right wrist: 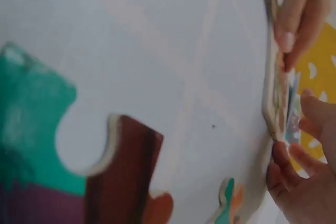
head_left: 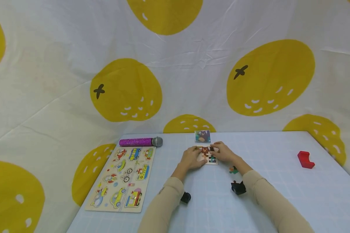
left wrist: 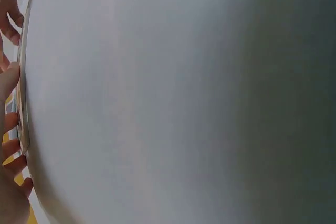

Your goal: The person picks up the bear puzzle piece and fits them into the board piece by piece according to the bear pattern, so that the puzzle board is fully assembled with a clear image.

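A small jigsaw puzzle board (head_left: 212, 162) with a brown bear picture lies towards the back of the table. My left hand (head_left: 191, 158) holds the board's left side, its thumb at the near edge and fingers farther back. My right hand (head_left: 224, 153) touches the board's right side with spread fingers; I see no piece pinched in it. Past the board lies a bear picture card (head_left: 202, 136). Loose puzzle pieces (head_left: 233, 170) lie by my right wrist, and a brown and green piece (right wrist: 123, 169) looms large in the right wrist view.
On the left lies a wooden vehicle puzzle board (head_left: 121, 181), with a purple microphone (head_left: 140, 142) beyond it. Black objects (head_left: 238, 187) sit near my forearms, one a small black block (head_left: 185, 197). A red open box-like object (head_left: 305, 160) stands far right.
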Tool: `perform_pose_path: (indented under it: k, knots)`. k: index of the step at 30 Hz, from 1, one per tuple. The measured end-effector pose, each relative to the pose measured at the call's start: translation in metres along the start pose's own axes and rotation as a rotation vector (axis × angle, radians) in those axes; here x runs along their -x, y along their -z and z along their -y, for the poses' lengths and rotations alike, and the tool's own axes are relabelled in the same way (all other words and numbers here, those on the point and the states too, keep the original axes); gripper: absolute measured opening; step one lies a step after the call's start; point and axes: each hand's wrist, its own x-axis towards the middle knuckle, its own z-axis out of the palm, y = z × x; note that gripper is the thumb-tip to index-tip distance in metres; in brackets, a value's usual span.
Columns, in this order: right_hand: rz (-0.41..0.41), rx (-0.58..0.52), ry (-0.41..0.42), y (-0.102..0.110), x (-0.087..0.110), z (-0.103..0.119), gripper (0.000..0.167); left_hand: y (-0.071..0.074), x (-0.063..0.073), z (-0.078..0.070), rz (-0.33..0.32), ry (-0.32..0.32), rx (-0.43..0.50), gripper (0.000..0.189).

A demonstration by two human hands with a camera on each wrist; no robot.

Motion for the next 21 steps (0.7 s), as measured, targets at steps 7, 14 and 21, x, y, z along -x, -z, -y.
perform_pose_path:
  k: [7,14,21]
  knots:
    - [0.095,-0.024,-0.037,0.040,0.042,0.004,0.050,0.000,0.003,0.001,0.020,0.015,0.099,0.068]
    - [0.184,0.019,-0.057,0.052,0.083,-0.012,0.052,-0.001,0.004,0.009,0.028,0.092,0.385,0.092]
    - [0.132,-0.003,-0.044,0.033,0.095,-0.023,0.040,0.002,0.003,0.012,0.080,0.108,0.468,0.097]
